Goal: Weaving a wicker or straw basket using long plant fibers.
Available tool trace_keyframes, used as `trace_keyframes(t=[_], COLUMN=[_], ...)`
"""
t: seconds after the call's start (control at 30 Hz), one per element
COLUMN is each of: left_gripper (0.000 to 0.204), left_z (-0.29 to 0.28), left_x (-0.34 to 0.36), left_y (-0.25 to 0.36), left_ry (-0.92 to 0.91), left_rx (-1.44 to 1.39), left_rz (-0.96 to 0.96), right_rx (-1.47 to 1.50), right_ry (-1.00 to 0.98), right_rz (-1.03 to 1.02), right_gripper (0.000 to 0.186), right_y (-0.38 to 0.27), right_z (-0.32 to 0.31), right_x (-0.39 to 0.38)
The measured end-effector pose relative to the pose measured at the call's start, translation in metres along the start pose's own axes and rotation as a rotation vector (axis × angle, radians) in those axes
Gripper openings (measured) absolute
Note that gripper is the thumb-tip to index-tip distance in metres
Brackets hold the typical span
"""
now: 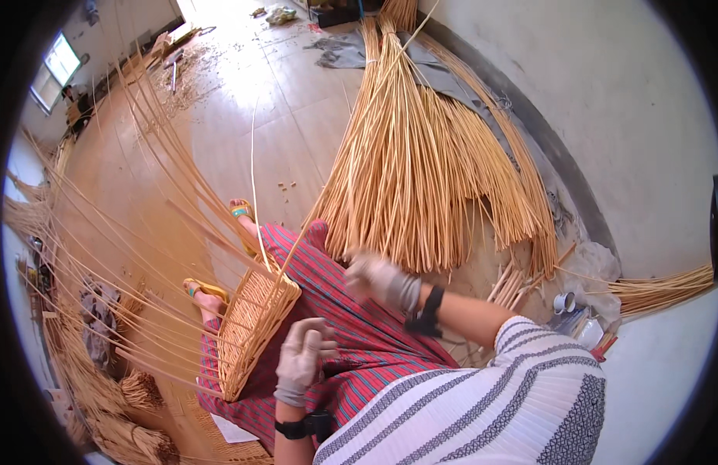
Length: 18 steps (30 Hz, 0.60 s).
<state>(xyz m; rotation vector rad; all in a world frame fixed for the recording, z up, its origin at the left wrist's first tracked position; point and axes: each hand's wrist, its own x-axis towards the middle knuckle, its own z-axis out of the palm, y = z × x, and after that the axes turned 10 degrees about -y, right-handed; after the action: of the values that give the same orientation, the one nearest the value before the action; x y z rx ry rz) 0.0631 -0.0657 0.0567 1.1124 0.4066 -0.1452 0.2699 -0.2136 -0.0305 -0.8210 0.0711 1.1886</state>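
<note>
On my lap, over red-and-blue striped cloth, rests a partly woven wicker basket, tilted, with long loose rods fanning out toward the upper left. My left hand, in a pale glove, is just right of the basket and apart from it. Its fingers are curled, and whatever they might hold is hidden. Higher and to the right, my right hand, gloved too, is raised above my thigh. Motion smears its fingers, so its grip is unclear.
A big bundle of rods lies ahead at the right on grey sheeting. More rod bundles line the left side. Short cut sticks, a small tin and clear plastic lie to my right, beside the wall.
</note>
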Motion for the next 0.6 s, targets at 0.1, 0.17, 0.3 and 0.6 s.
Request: trace_keyframes(t=[0.1, 0.17, 0.3, 0.6], left_gripper=[0.032, 0.027, 0.026, 0.042], left_z=[-0.010, 0.000, -0.050, -0.077], left_x=[0.011, 0.000, -0.064, -0.100], left_y=[-0.025, 0.015, 0.002, -0.033], left_ry=[0.026, 0.089, 0.061, 0.266], left_rx=[0.045, 0.607, 0.689, 0.262], left_rz=[-0.104, -0.107, 0.053, 0.129], right_rx=[-0.392, -0.511, 0.299, -0.653], right_ry=[-0.416, -0.420, -0.493, -0.587], right_rz=[-0.296, -0.310, -0.293, -0.414], right_gripper=[0.022, 0.019, 0.022, 0.024], right_y=[0.054, 0.033, -0.041, -0.053], right_z=[0.056, 0.058, 0.084, 0.195], right_x=[-0.008, -0.008, -0.003, -0.022])
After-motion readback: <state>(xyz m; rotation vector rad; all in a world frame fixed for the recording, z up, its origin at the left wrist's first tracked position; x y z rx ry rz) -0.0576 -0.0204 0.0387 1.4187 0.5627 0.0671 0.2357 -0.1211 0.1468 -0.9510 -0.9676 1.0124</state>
